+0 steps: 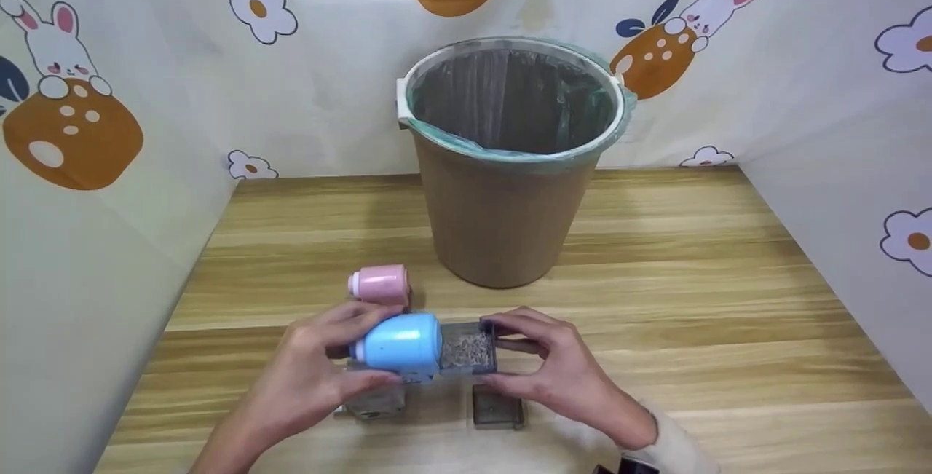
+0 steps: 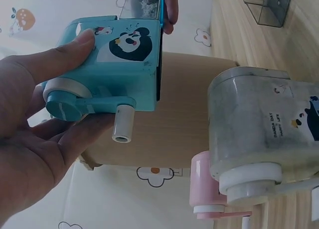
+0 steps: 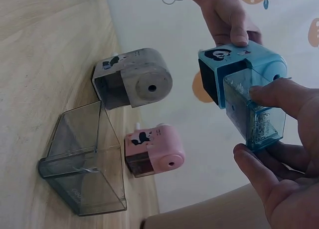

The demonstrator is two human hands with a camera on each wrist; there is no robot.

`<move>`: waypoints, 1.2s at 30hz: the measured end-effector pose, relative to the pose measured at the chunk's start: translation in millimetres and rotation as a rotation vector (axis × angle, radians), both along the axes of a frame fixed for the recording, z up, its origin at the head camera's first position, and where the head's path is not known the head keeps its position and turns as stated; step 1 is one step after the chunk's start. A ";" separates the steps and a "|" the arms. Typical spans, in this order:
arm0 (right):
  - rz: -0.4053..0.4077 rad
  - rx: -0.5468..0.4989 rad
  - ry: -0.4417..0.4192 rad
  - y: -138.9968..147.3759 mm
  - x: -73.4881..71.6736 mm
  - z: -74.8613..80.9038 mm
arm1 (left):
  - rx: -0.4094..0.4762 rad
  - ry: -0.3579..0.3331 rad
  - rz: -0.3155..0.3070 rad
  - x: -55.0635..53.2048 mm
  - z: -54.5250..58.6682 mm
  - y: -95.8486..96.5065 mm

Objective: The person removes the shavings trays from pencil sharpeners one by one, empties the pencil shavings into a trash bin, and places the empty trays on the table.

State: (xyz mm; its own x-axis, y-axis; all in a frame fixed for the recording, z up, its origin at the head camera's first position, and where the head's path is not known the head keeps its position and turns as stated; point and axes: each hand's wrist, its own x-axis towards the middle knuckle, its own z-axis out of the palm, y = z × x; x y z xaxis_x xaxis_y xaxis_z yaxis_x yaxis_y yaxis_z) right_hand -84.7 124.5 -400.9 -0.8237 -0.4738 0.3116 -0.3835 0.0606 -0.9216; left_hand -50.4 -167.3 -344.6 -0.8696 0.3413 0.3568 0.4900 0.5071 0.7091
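Observation:
My left hand [image 1: 306,361] grips a blue crank pencil sharpener [image 1: 400,343] with a panda print, held above the table. Between the thumb and fingers of my right hand [image 1: 564,365] is its see-through shavings drawer [image 3: 256,114], slid partly out of the body. Pencil shavings [image 1: 470,348] lie inside the drawer. Below, a greyish-white sharpener [image 2: 249,124] stands on the table with its drawer slot open. A separate clear drawer [image 1: 498,408] sits to its right. Behind the blue sharpener is a pink sharpener [image 1: 380,283], partly covered by my left hand in the head view.
A tall brown bin [image 1: 502,219] with a green liner bag [image 1: 480,150] stands beyond my hands at the back of the wooden table [image 1: 692,263]. Printed cloth walls [image 1: 182,95] enclose the back and both sides.

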 end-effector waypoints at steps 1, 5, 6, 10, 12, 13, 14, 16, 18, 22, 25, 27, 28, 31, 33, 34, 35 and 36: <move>-0.001 -0.002 -0.003 0.5 0.1 0.0 | -0.002 -0.002 0.001 -0.4 0.0 0.3; -0.013 -0.004 -0.013 1.8 -0.2 0.4 | 0.018 -0.025 0.005 -1.1 2.0 1.0; -0.016 -0.005 -0.014 2.1 -0.3 0.4 | 0.024 -0.029 0.006 -1.5 2.4 1.0; -0.020 -0.010 -0.013 2.5 -0.4 -0.8 | 0.038 -0.027 0.018 -2.8 1.8 0.5; -0.021 -0.012 -0.014 2.7 -0.4 -1.4 | 0.040 -0.031 0.028 -3.7 1.3 0.6; -0.022 -0.013 -0.013 2.8 -0.4 -1.6 | 0.044 -0.033 0.032 -4.2 1.1 0.5; -0.023 -0.013 -0.013 2.9 -0.4 -1.9 | 0.047 -0.037 0.038 -4.6 0.9 0.5; -0.024 -0.015 -0.009 3.0 -0.3 -2.4 | 0.055 -0.048 0.044 -5.6 0.3 0.6; -0.021 -0.020 -0.005 3.0 -0.1 -2.9 | 0.059 -0.059 0.049 -6.3 -0.4 0.3; -0.017 -0.030 0.012 2.9 0.4 -3.7 | 0.067 -0.099 0.057 -7.5 -1.4 -1.0; -0.018 -0.035 0.025 3.5 1.1 -3.6 | 0.064 -0.137 0.078 -8.5 -1.8 -2.6; -0.020 -0.039 0.031 4.1 1.8 -3.1 | 0.057 -0.162 0.100 -9.8 -2.1 -3.9; -0.021 -0.041 0.034 4.6 2.2 -2.9 | 0.056 -0.170 0.111 -10.5 -2.5 -4.6; -0.017 -0.054 0.045 5.8 3.2 -2.1 | 0.055 -0.197 0.146 -12.7 -4.3 -6.4; -0.015 -0.063 0.055 6.4 3.7 -1.7 | 0.058 -0.211 0.166 -13.8 -6.4 -7.4; -0.016 -0.066 0.060 6.9 4.0 -1.4 | 0.061 -0.213 0.173 -14.5 -7.6 -7.6; -0.018 -0.069 0.065 7.5 4.2 -1.2 | 0.062 -0.216 0.180 -15.1 -8.8 -7.7; -0.022 -0.069 0.070 8.0 4.4 -0.9 | 0.065 -0.217 0.185 -15.7 -10.1 -7.9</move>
State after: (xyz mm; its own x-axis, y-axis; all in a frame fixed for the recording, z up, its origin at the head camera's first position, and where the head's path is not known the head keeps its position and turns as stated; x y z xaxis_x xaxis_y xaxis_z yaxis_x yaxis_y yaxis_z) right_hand -80.2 132.5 -401.9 -0.8085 -0.4316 0.4002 -0.4466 0.0069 -0.8947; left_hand -66.1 -175.2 -354.7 -0.9733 0.1525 0.1715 0.2267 0.5237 0.8212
